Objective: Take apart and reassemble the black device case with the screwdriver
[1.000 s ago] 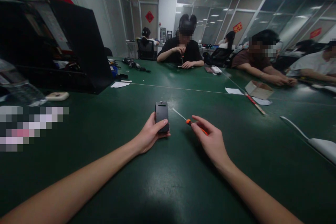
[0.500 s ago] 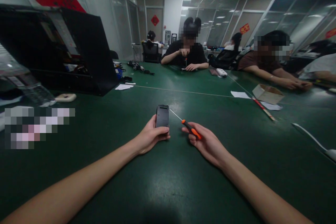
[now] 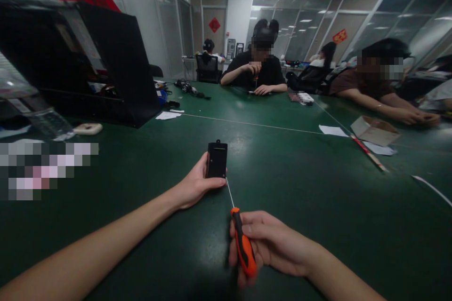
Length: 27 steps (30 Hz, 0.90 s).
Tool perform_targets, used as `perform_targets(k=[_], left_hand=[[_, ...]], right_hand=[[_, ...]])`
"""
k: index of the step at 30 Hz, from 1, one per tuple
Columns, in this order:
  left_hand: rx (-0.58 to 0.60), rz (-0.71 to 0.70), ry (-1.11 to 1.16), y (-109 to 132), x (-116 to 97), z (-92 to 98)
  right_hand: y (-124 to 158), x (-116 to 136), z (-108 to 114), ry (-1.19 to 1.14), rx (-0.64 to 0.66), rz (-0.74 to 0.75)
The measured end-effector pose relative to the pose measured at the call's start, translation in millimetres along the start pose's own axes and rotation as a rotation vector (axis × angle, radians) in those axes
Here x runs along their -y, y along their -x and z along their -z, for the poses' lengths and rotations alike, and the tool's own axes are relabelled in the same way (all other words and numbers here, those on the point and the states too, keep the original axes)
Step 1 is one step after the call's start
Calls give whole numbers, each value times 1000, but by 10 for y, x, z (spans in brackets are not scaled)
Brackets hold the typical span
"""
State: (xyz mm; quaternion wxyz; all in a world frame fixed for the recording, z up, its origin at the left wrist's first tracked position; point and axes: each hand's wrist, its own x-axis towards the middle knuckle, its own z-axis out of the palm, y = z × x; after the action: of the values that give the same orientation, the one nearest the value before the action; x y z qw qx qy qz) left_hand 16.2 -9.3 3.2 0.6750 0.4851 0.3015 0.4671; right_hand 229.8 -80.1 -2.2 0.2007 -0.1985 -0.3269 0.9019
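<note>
My left hand (image 3: 197, 179) is closed round a small flat black case (image 3: 217, 160), thumb across its lower edge. The case has a slot near its top, a small loop on the top edge and what look like screws on its face. In my right hand (image 3: 263, 242) is an orange and black screwdriver (image 3: 243, 247), its handle gripped between thumb and fingers. The thin metal shaft points up and away, with its tip at the lower right corner of the case. Whether the tip sits in a screw there is too small to tell.
Both hands are over a green table (image 3: 169, 254). A large black box (image 3: 116, 66) and a plastic bottle (image 3: 49, 117) stand at the left. To the right are an open carton (image 3: 374, 130), papers and a red-and-wood stick (image 3: 369, 153). A person (image 3: 254, 68) sits opposite; another is at the right.
My right hand has drawn nearer to me, swinging the screwdriver to point forward, its tip now at the case's lower right corner. The case's face has tilted more toward me.
</note>
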Motion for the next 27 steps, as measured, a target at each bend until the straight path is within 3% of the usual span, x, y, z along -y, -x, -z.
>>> perform_targets(k=[27], left_hand=[[36,-74,-202,-39,38,185]], right_hand=[[16,-40,35,26,-20,-57]])
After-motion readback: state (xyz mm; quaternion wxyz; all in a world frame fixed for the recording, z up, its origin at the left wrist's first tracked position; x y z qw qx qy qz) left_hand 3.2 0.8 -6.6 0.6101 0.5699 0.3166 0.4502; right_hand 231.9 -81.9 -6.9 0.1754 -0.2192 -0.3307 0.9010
